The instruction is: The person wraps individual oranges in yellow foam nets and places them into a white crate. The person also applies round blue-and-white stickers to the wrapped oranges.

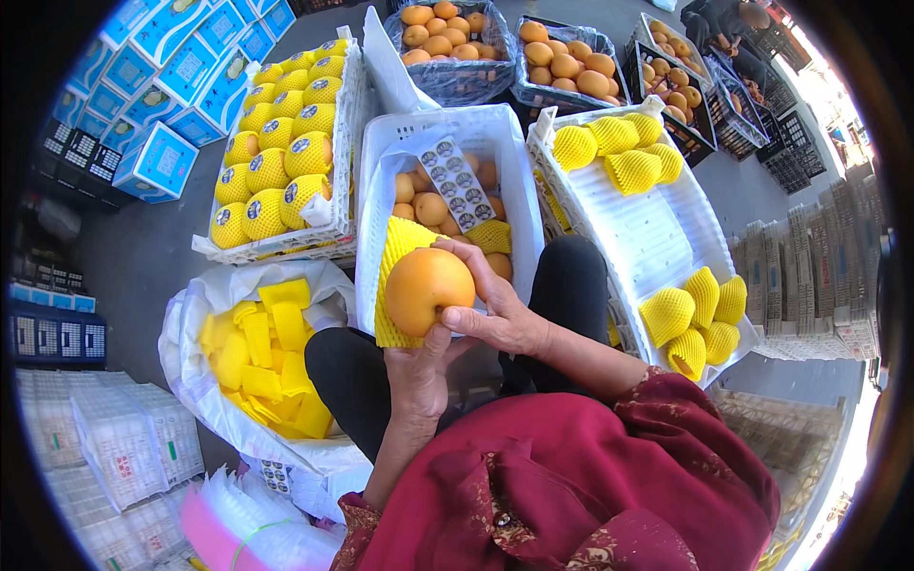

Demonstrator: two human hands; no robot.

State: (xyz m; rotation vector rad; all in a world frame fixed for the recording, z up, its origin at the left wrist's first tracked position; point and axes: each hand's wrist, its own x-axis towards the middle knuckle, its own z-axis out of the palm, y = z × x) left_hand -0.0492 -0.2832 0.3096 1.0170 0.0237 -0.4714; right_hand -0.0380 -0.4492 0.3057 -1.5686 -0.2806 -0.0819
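A round orange-brown pear [429,291] is held in both hands above the near end of a white plastic crate [525,178]. My right hand [500,307] grips its right side, thumb near the stem. My left hand [421,378] supports it from below, and a yellow foam net sleeve [400,250] lies behind the pear on that side; how it is held is partly hidden. Inside the crate are loose pears [430,209], a sheet of round stickers [455,183] and another yellow foam net [491,236]. A sack [178,335] at left holds flattened yellow foam nets [289,325].
Netted, stickered fruit [268,169] fills a crate at left. The right crate [607,250] holds netted fruit at both ends. Pear crates [571,103] stand beyond. Blue cartons [156,160] are stacked upper left; another person [728,32] sits upper right.
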